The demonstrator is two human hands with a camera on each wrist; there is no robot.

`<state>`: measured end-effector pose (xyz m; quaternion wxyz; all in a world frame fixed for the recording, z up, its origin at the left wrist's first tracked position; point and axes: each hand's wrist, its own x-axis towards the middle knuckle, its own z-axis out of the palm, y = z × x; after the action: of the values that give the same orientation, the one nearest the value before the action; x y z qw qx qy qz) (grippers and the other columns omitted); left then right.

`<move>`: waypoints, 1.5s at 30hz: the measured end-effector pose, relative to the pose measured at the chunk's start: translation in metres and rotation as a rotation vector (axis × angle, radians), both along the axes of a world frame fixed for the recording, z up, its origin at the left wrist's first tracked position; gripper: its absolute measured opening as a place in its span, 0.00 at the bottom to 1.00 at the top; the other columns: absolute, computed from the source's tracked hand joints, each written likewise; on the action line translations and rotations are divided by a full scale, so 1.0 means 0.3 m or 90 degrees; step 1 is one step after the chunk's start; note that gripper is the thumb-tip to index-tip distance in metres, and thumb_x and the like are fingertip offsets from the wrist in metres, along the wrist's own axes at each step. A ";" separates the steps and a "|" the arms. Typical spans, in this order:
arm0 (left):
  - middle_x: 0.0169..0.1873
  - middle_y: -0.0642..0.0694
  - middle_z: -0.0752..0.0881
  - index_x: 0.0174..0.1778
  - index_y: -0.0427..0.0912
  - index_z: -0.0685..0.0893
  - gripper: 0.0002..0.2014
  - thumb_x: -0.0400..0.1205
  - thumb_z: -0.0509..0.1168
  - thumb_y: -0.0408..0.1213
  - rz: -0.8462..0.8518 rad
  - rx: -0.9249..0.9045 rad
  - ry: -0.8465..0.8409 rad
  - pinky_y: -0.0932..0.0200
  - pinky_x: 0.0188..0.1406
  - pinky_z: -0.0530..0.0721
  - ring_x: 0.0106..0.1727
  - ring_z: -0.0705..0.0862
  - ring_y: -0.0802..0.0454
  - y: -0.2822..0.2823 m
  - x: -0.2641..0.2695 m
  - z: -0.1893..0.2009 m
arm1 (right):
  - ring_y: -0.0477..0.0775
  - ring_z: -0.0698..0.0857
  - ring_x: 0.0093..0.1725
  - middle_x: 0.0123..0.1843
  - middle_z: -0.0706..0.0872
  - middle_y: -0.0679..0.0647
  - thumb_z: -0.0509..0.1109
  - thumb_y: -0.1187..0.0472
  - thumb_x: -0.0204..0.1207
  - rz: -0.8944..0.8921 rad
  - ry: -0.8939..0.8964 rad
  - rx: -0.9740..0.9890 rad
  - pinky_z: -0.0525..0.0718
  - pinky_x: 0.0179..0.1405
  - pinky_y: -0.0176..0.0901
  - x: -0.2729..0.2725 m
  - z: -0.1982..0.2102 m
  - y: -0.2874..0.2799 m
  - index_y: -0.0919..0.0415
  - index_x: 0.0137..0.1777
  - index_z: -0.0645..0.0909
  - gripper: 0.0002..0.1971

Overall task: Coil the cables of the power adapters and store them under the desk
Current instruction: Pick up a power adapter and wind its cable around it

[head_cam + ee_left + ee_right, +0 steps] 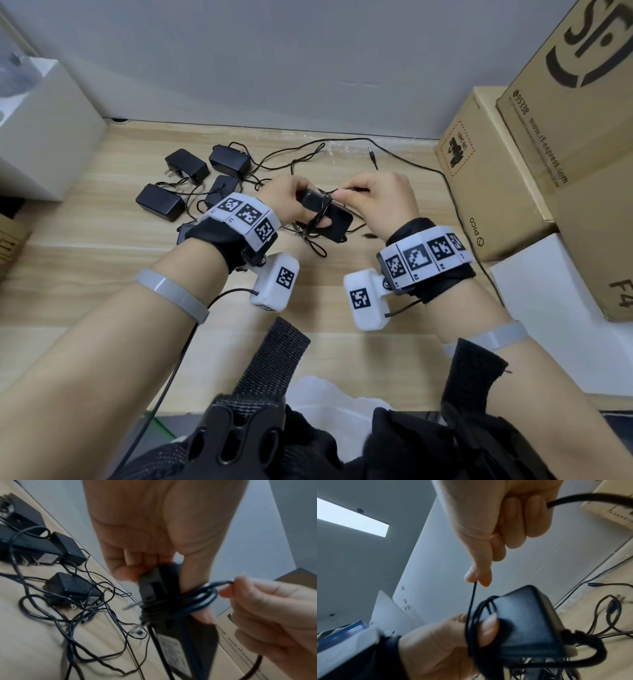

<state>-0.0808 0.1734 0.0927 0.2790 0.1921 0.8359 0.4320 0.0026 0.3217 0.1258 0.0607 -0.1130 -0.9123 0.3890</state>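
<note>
Power adapter (325,210) in left hand (284,198) grip, its cable (471,601) pinched by right hand (380,202).

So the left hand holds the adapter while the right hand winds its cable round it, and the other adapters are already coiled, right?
Not quite: the other adapters lie with cables loose and tangled, as the head view shows. The left hand does hold the adapter while the right hand winds.

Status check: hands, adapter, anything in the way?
Left hand grips adapter. Right hand pinches its cable, mid-wrap. Loose cables tangled beyond.
</note>
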 end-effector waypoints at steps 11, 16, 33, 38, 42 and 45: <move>0.38 0.50 0.89 0.52 0.40 0.81 0.39 0.48 0.85 0.52 -0.036 0.429 -0.275 0.61 0.38 0.87 0.40 0.88 0.55 -0.034 0.023 0.028 | 0.40 0.79 0.36 0.30 0.82 0.35 0.64 0.57 0.79 -0.097 -0.058 -0.112 0.75 0.39 0.36 0.034 -0.088 0.074 0.55 0.47 0.88 0.10; 0.35 0.50 0.87 0.48 0.41 0.80 0.17 0.65 0.74 0.39 0.163 0.444 -0.210 0.57 0.43 0.78 0.35 0.87 0.56 0.010 0.025 0.034 | 0.37 0.77 0.35 0.33 0.80 0.37 0.62 0.56 0.81 0.049 -0.185 -0.109 0.71 0.33 0.31 0.057 -0.128 -0.002 0.53 0.49 0.88 0.11; 0.37 0.50 0.81 0.40 0.51 0.77 0.16 0.68 0.77 0.29 0.185 0.253 -0.007 0.67 0.34 0.82 0.35 0.80 0.59 -0.010 0.039 0.008 | 0.41 0.76 0.19 0.18 0.78 0.43 0.71 0.67 0.73 0.072 -0.040 -0.214 0.77 0.25 0.35 0.048 -0.007 -0.039 0.51 0.39 0.83 0.08; 0.35 0.39 0.79 0.47 0.53 0.75 0.21 0.66 0.76 0.30 0.161 0.257 -0.012 0.59 0.28 0.83 0.32 0.78 0.51 -0.010 0.057 0.001 | 0.44 0.87 0.26 0.26 0.88 0.50 0.68 0.75 0.74 0.065 -0.029 -0.497 0.84 0.28 0.29 0.041 0.010 -0.036 0.61 0.41 0.83 0.09; 0.44 0.46 0.83 0.58 0.54 0.80 0.22 0.74 0.70 0.25 0.138 0.254 -0.020 0.55 0.34 0.84 0.42 0.80 0.49 0.006 0.071 0.003 | 0.42 0.86 0.26 0.25 0.88 0.49 0.66 0.75 0.75 0.044 0.027 -0.500 0.84 0.28 0.29 0.027 -0.009 -0.032 0.61 0.41 0.83 0.10; 0.47 0.45 0.84 0.62 0.55 0.79 0.23 0.75 0.70 0.27 0.138 0.260 -0.063 0.56 0.35 0.85 0.43 0.82 0.50 0.017 0.080 0.006 | 0.40 0.85 0.27 0.26 0.87 0.46 0.67 0.73 0.75 0.022 0.055 -0.474 0.82 0.25 0.28 0.019 -0.014 -0.031 0.59 0.40 0.83 0.09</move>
<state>-0.0568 0.1785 0.0945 0.2267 0.1324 0.7322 0.6285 0.0083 0.3124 0.1216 0.0471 -0.0953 -0.7068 0.6994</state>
